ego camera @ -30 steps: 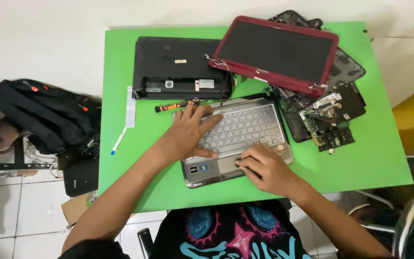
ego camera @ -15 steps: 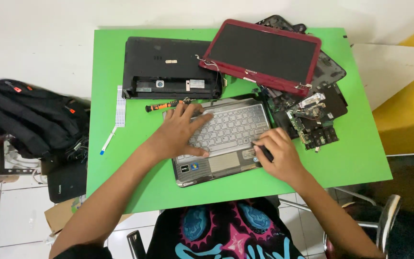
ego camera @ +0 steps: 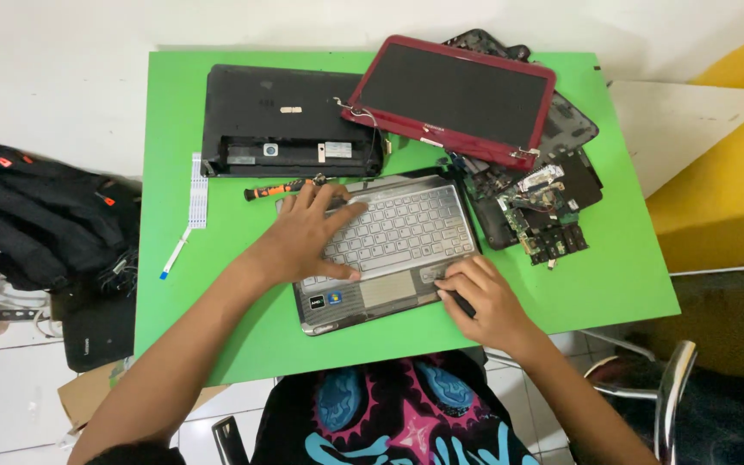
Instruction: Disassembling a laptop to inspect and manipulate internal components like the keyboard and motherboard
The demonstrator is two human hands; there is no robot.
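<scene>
A silver laptop keyboard panel (ego camera: 398, 228) lies tilted on the green table (ego camera: 613, 275) in front of me. My left hand (ego camera: 303, 237) rests flat on its left half, fingers spread over the keys, holding nothing. My right hand (ego camera: 480, 297) is curled at the panel's front right corner, closed around a small black tool (ego camera: 463, 304) whose tip meets the panel's edge. An orange and black screwdriver (ego camera: 273, 189) lies just beyond my left fingertips.
A black laptop base (ego camera: 277, 120) lies at the back left, and a red-framed screen lid (ego camera: 458, 95) at the back right over dark casing parts. A circuit board (ego camera: 536, 215) sits right of the panel. A white ribbon cable (ego camera: 198, 189) lies left. A black backpack (ego camera: 36, 215) is on the floor.
My right hand has slid from the touchpad area to the panel's front right corner. My left hand stays on the keys. The camera view has shifted.
</scene>
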